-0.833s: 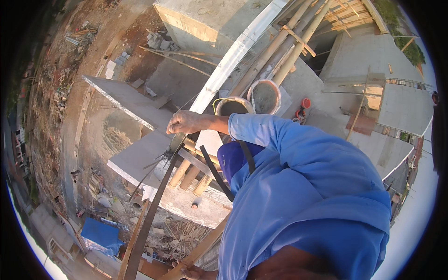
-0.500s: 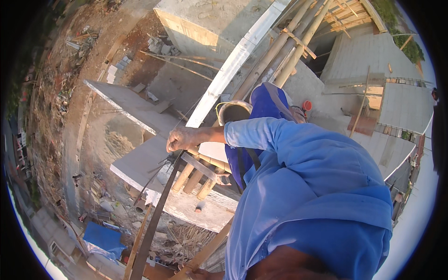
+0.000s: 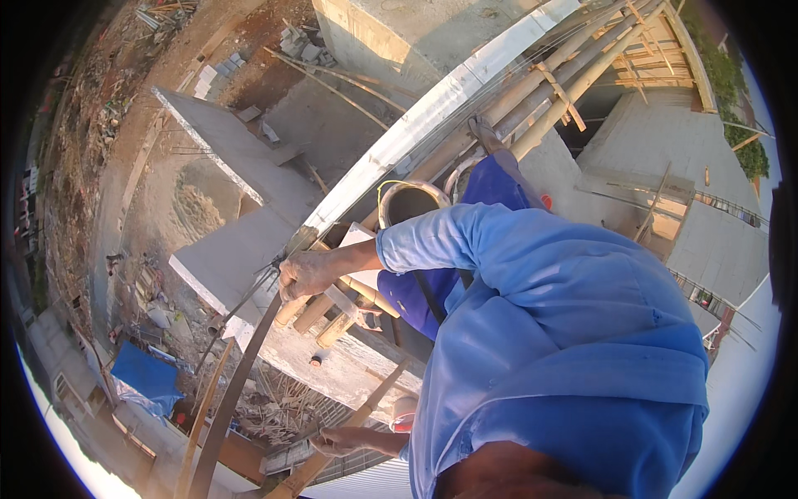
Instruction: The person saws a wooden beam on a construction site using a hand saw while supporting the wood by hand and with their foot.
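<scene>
My right hand (image 3: 304, 274) is closed at the lower end of a long white beam-like wall edge (image 3: 432, 104), where a long dark strip (image 3: 237, 399) begins. What the fingers hold is hidden. Grey mortar-like material and thin wires lie beside the knuckles. Lower down, my left hand (image 3: 339, 441) hangs over a slanting wooden beam (image 3: 374, 397), fingers loosely stretched and no object visible in them. Past my right forearm stands a bucket (image 3: 413, 204) with a yellow handle, close to my purple trousers.
Bamboo poles (image 3: 540, 108) with tied crosspieces run along the wall edge. Concrete slabs (image 3: 233, 258) lie below on the left, above a rubble-strewn ground far down. A pale pail (image 3: 405, 409) stands near my left arm. A blue tarp (image 3: 145, 372) lies far below.
My right hand has moved slightly left and down. My left hand has come up into view from the lower edge. The whole view has shifted, and a foot now shows on the poles.
</scene>
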A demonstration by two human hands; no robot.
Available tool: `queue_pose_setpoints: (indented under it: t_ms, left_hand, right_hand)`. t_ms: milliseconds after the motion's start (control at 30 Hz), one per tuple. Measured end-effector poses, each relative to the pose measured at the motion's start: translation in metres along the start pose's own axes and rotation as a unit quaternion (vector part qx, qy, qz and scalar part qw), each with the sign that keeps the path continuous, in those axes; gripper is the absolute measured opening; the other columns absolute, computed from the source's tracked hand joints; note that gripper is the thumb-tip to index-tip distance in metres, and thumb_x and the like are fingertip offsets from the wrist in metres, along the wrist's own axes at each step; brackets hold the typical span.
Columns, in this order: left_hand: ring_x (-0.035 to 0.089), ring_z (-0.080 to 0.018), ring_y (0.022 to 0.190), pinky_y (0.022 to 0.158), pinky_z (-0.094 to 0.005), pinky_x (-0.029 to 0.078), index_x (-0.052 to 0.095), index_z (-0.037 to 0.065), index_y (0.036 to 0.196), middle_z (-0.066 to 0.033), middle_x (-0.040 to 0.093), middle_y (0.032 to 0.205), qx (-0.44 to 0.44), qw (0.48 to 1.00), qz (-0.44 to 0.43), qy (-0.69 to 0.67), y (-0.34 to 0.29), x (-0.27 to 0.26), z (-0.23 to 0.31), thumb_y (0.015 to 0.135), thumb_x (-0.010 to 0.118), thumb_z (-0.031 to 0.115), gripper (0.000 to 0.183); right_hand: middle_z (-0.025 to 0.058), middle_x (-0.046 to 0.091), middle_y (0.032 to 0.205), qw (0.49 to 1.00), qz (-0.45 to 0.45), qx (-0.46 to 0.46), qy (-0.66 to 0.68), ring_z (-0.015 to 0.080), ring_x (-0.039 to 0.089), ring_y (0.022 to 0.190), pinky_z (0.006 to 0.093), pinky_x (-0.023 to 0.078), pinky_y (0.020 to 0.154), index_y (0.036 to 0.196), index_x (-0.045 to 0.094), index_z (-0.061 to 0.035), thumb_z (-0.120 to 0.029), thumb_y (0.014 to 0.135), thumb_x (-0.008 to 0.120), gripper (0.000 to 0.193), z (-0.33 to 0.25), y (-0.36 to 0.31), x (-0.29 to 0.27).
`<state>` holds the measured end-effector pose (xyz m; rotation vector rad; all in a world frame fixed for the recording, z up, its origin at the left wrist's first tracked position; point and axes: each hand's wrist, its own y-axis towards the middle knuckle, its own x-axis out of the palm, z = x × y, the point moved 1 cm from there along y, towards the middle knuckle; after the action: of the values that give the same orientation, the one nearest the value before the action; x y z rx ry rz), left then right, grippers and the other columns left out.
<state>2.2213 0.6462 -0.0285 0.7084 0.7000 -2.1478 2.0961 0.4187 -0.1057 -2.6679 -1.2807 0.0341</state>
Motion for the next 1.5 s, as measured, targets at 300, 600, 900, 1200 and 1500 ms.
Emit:
queue_pose_setpoints:
  t_ms: [300, 600, 900, 1200, 1500]
  left_hand:
    - [0.058, -0.0167, 0.077, 0.068, -0.0294, 0.047, 0.059, -0.003, 0.103, -0.0106, 0.06, 0.093, 0.045, 0.979, -0.187, 0.065, -0.004, 0.175, 0.035, 0.079, 0.054, 0.007, 0.027]
    - [0.059, -0.016, 0.067, 0.053, -0.0261, 0.046, 0.063, 0.0, 0.098, -0.0091, 0.062, 0.087, 0.25, 0.894, -0.355, 0.109, 0.005, 0.364, 0.179, 0.069, 0.053, -0.005, 0.031]
    - [0.065, -0.0245, 0.077, 0.071, -0.0324, 0.05, 0.067, 0.002, 0.09, -0.016, 0.067, 0.084, 0.413, 0.645, -0.607, 0.213, -0.169, 0.667, 0.301, 0.077, 0.056, 0.009, 0.019]
    - [0.065, -0.0199, 0.073, 0.068, -0.0307, 0.05, 0.067, 0.002, 0.091, -0.0138, 0.067, 0.081, 0.363, 0.651, -0.616, 0.254, -0.18, 0.691, 0.304, 0.077, 0.058, 0.01, 0.019]
    - [0.064, -0.0181, 0.073, 0.064, -0.029, 0.048, 0.066, 0.001, 0.093, -0.0116, 0.066, 0.077, 0.284, 0.789, -0.496, 0.226, -0.07, 0.528, 0.298, 0.074, 0.055, 0.011, 0.024]
  right_hand:
    - [0.0129, 0.059, 0.075, 0.995, -0.028, -0.015, 0.089, 0.0246, 0.057, 0.074, 0.0369, 0.043, 0.07, 0.074, 0.064, -0.0001, -0.023, 0.081, 0.056, 0.025, -0.012, -0.142, -0.074]
    - [0.0065, 0.058, 0.077, 0.775, 0.439, 0.147, 0.43, 0.0141, 0.049, 0.07, 0.0273, 0.041, 0.067, 0.092, 0.064, 0.003, -0.021, 0.086, 0.057, 0.025, 0.14, -0.422, -0.268]
    - [0.0035, 0.059, 0.09, 0.536, 0.716, 0.236, 0.38, 0.0192, 0.053, 0.087, 0.0349, 0.039, 0.08, 0.096, 0.065, -0.0043, -0.027, 0.085, 0.057, 0.026, 0.259, -0.478, -0.467]
    - [0.0068, 0.057, 0.078, 0.659, 0.65, 0.037, 0.377, 0.02, 0.055, 0.082, 0.0359, 0.042, 0.083, 0.074, 0.057, -0.0013, -0.019, 0.083, 0.052, 0.02, 0.226, -0.532, -0.431]
    - [0.0054, 0.048, 0.064, 0.786, 0.502, -0.001, 0.36, 0.0231, 0.058, 0.077, 0.0343, 0.042, 0.075, 0.062, 0.054, -0.0021, -0.021, 0.084, 0.054, 0.029, 0.108, -0.584, -0.294]
